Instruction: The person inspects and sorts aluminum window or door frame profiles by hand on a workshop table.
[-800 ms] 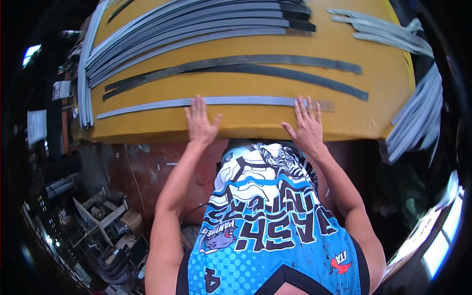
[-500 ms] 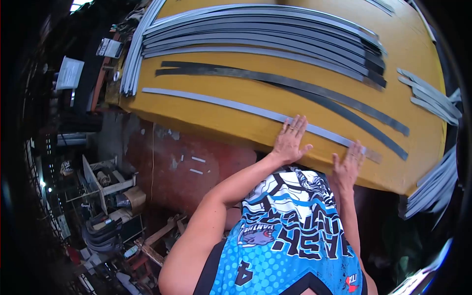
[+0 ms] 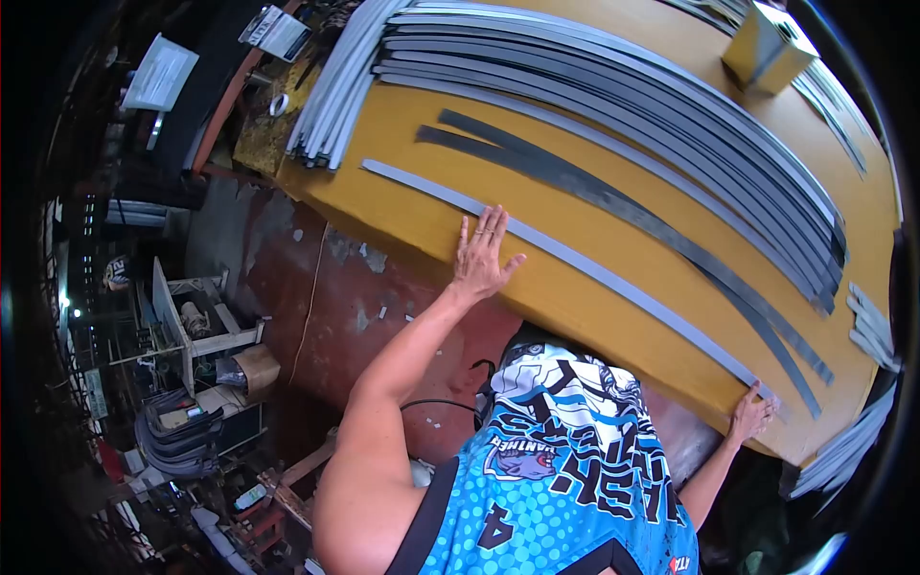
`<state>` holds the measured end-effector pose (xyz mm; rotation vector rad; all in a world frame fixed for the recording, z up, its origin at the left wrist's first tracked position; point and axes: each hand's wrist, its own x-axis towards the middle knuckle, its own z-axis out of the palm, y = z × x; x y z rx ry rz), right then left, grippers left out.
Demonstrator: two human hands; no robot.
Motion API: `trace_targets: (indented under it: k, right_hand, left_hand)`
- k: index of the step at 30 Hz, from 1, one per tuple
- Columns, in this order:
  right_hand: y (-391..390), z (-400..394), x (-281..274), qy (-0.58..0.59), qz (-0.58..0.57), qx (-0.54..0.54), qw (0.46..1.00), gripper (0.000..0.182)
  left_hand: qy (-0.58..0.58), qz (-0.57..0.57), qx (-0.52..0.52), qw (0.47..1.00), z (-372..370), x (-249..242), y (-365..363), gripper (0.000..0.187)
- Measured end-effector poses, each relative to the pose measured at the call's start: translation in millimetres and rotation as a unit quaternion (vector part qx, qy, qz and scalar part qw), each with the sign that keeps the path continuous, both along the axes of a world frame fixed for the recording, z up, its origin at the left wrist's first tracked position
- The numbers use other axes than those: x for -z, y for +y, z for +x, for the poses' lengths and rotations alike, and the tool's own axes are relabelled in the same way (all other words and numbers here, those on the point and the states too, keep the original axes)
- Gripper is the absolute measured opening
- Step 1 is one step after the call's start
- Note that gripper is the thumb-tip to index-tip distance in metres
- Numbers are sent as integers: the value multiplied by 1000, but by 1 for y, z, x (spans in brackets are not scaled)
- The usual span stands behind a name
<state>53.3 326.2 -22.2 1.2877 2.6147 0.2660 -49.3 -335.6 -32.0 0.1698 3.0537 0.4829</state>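
Note:
A long light grey strip lies along the near side of the yellow table. My left hand rests flat on it toward its left part, fingers spread. At the strip's right end is my right hand, its fingertips touching the strip; whether they pinch it is too small to tell. Beyond the strip, two dark grey strips lie partly crossed over each other.
A thick row of grey strips spans the table's far side. Another bundle hangs at the left edge. A yellow box stands at the back right. Short pale strips and a hanging bundle are at the right.
The view has turned and shifted. My left hand is farther left along the light strip, and my right hand has moved out to its right end. The yellow box has come into view.

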Motion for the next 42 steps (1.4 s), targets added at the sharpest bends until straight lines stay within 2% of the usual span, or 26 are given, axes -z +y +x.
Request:
trace_targets:
  k: [2,3,9,14,16,19,21,22,23,26,27,31,34,36,37,39,40,42]
  right_hand:
    - [-4,-3,-1,-15,-3,6,1000,98]
    - [93,1,13,-7,-20,17,1000,100]
    - [175,11,28,3,-65,26,998,110]
    - [194,9,20,-10,-82,34,996,110]
    - [212,17,30,11,-119,25,993,112]
    - [211,18,15,15,-154,16,988,111]
    - [199,18,9,3,-125,32,992,111]
    - [191,15,5,-15,-100,40,994,111]
    - [181,16,3,-6,-99,49,994,111]
    - [174,19,-5,-59,-63,37,996,103]
    - [172,20,1,-56,-64,44,995,103]
    - [186,17,9,21,-102,78,991,100]
    - [190,17,23,106,-109,108,983,98]
    - [191,19,28,164,-16,83,983,92]
    - [201,19,42,169,-16,85,982,92]
    - [235,26,76,312,-76,93,943,77]
    - [242,21,83,313,-75,96,942,77]
    - [252,18,95,246,-86,163,952,52]
  left_hand:
    - [2,-1,-19,1000,-9,15,-54,90]
    - [28,-16,-33,999,-10,20,18,92]
    - [26,-53,-93,994,-36,31,-38,99]
    - [22,-56,-114,992,-45,29,-87,95]
    - [26,-60,-118,991,-43,26,-101,94]
    - [29,-63,-122,990,-46,26,-110,89]
    - [54,-55,-139,987,-46,32,-110,84]
    - [59,-80,-193,976,-50,35,-110,82]
    - [67,-76,-184,978,-52,35,-114,82]
    - [94,-47,-224,969,-53,33,-110,79]
    - [80,-80,-227,967,-54,27,-115,78]
    - [92,-145,-234,957,-54,29,-107,76]
    - [108,-104,-292,945,-60,41,-116,77]
    - [127,-55,-327,935,-59,53,-119,76]
    - [132,-53,-325,935,-62,47,-116,76]
    - [95,-25,-362,927,-67,33,-112,73]
    - [132,-27,-365,921,-70,32,-113,67]
    - [133,-18,-366,921,-72,15,-117,63]
